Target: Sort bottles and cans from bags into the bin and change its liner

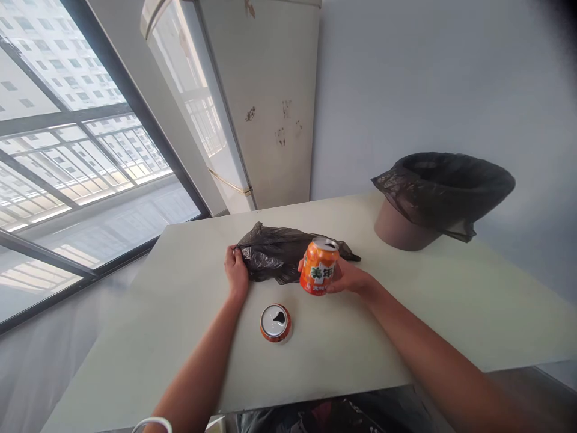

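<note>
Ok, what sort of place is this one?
Likely a home, perhaps a flat: a refrigerator beside the wall, a railing beyond the window, and a many-windowed building outside.

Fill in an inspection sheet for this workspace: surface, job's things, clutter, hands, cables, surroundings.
Surface: pale, smooth tabletop.
Job's things: orange-and-red metal drink can, opened, held; second opened metal can, standing upright; crumpled thin black plastic bag, on the table.
Clutter: nothing seen, unless the brownish round bin with black plastic liner, far right, counts.
Hands: left hand grips the bag's left end; right hand holds the orange-and-red can.
Cables: nothing definite; white loop by the left forearm, unidentifiable.
Surroundings: scuffed off-white refrigerator, grey wall, large dark-framed window.
</note>
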The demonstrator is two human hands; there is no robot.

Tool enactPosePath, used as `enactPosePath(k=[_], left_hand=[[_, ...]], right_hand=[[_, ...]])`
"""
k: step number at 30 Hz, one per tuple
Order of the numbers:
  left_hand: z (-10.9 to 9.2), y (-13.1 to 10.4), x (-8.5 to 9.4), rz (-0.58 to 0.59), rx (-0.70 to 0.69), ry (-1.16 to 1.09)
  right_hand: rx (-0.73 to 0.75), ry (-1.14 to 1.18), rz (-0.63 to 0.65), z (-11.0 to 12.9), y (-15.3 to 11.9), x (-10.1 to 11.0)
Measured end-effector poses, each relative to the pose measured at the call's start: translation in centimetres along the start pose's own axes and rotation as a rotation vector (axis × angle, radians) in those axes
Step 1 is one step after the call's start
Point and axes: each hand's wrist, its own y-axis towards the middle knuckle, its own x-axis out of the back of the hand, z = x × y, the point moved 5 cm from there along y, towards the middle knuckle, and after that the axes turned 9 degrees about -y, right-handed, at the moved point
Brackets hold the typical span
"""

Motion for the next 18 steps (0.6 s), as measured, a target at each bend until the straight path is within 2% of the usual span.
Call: enactPosePath(k=[3, 5, 12, 18], left_hand=[[-0.1, 0.1, 0.1, -0.011, -0.019, 0.0], [0.0, 0.2, 0.2, -0.019, -0.009, -0.026], [0.3, 0.2, -0.2, 0.026, 0.015, -0.064], [0.4, 0.1, -0.3, 0.04, 0.024, -0.07]], right_hand=[[-0.027, -0.244, 0.231, 0.5, -0.1, -0.3], [-0.049, -0.37, 0.294, 0.8, 0.0, -0.7], [-0.101, -0.575, 0.29, 0.1, 0.7, -2.9], [-0.14, -0.564, 0.256, 0.3, 0.6, -1.8]])
